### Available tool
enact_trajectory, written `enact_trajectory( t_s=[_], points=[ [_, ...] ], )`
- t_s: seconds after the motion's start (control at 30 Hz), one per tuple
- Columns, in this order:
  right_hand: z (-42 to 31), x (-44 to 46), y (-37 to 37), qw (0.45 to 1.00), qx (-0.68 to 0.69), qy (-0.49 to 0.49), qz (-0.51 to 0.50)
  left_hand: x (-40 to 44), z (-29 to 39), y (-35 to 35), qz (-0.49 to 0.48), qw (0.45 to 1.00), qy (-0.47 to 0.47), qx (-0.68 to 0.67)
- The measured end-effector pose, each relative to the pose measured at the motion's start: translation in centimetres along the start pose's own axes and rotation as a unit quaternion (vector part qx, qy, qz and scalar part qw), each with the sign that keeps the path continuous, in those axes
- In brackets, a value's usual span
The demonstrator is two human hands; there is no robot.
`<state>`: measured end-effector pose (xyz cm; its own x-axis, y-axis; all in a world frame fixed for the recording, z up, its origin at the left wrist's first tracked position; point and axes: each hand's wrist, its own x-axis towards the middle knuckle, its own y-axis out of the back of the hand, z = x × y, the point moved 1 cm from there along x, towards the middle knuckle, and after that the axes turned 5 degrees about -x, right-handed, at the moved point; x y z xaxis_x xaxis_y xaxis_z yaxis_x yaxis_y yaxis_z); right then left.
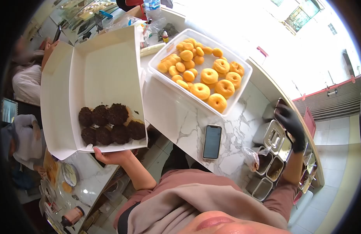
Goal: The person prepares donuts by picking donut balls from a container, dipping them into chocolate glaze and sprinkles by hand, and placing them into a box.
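Observation:
My bare left hand [112, 156] supports an open white box [106, 58] from below at its near edge. Inside the box, several chocolate-covered doughnuts [110, 124] sit together at the near end. My right hand [289, 121], in a black glove, reaches among metal containers at the right edge of the counter. Its fingers are at a dark-filled container [281, 103], and whether they hold anything is hidden. A lidded metal container [273, 133] stands just beside that hand. Between my hands, a phone [212, 142] lies on the marble counter [184, 121].
A clear plastic tub [239, 93] of plain doughnuts and dough balls stands on the counter ahead. Open metal tins [262, 189] and a plastic bag [251, 158] are near my right arm. Two other people [28, 84] are at the left, beside a second counter [90, 171] with a bottle [73, 215].

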<state>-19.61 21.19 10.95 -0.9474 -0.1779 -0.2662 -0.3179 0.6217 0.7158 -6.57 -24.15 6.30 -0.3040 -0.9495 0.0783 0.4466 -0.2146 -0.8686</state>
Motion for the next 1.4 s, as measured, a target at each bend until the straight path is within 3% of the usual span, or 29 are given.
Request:
enact_trajectory(
  t_s=[0.07, 0.17, 0.23, 0.33, 0.63, 0.67, 0.73, 0.8, 0.97, 1.03, 1.07, 1.1, 1.13, 1.23, 1.3, 1.33, 1.37, 1.4],
  points=[
    [-4.2, 6.8, -4.3, 0.992, -0.055, 0.108, -0.04, 1.5, -0.2, 0.8, -0.006, 0.999, 0.043, -0.01],
    [-8.2, 16.9, -12.0, 0.98, -0.025, 0.195, -0.005, 3.2, -0.3, 2.7, -0.007, 0.996, 0.086, -0.014],
    [-8.5, 23.2, -16.4, 0.978, -0.066, 0.193, 0.052, 3.9, -0.4, 3.5, -0.01, 0.992, 0.118, -0.036],
    [-9.3, 27.9, -19.1, 0.958, -0.24, 0.128, 0.088, 4.4, -0.5, 3.9, -0.014, 0.991, 0.133, -0.032],
    [-9.0, 29.5, -20.0, 0.979, -0.138, 0.094, 0.118, 4.5, -1.1, 4.1, -0.018, 0.99, 0.135, -0.037],
    [-9.4, 29.0, -19.8, 0.98, -0.131, 0.089, 0.121, 4.3, -1.1, 3.7, -0.018, 0.991, 0.131, -0.038],
    [-9.2, 27.1, -18.6, 0.987, 0.061, 0.129, 0.08, 3.2, -1.1, 2.7, -0.015, 0.992, 0.123, -0.03],
    [-9.8, 23.4, -16.3, 0.959, 0.234, 0.161, 0.023, 2.2, -0.9, 2.4, -0.002, 0.994, 0.111, -0.013],
    [-5.9, 14.2, -8.6, 0.905, 0.389, 0.156, -0.067, -1.5, -0.5, 2.0, -0.028, 0.993, 0.109, -0.041],
    [-1.6, 10.9, -6.1, 0.789, 0.573, 0.173, -0.139, -3.6, -0.3, 1.5, -0.027, 0.993, 0.108, -0.045],
    [-0.4, 7.7, -4.2, 0.911, 0.352, 0.211, -0.04, -5.0, -0.1, 1.0, -0.024, 0.993, 0.109, -0.045],
    [0.0, 3.6, -1.9, 0.968, 0.103, 0.222, 0.059, -6.4, 0.0, 0.7, -0.02, 0.993, 0.111, -0.045],
    [1.3, 0.1, -0.1, 0.955, -0.156, 0.205, 0.147, -7.6, 0.1, 0.7, -0.03, 0.99, 0.119, -0.066],
    [9.1, -7.3, 3.2, 0.948, 0.02, 0.241, 0.208, -11.7, 0.9, 0.2, -0.116, 0.967, 0.167, -0.155],
    [12.3, -14.0, 5.2, 0.95, -0.148, 0.131, 0.243, -15.0, 0.7, -0.5, -0.123, 0.96, 0.178, -0.177],
    [13.9, -16.8, 6.0, 0.954, -0.164, 0.073, 0.238, -17.0, 0.6, -1.3, -0.109, 0.97, 0.159, -0.151],
    [18.0, -18.6, 6.5, 0.958, -0.03, 0.124, 0.258, -18.7, 0.4, -1.6, -0.094, 0.971, 0.157, -0.151],
    [20.6, -20.7, 7.3, 0.959, 0.136, 0.095, 0.231, -20.0, 0.2, -1.7, -0.078, 0.974, 0.151, -0.151]
  ],
)
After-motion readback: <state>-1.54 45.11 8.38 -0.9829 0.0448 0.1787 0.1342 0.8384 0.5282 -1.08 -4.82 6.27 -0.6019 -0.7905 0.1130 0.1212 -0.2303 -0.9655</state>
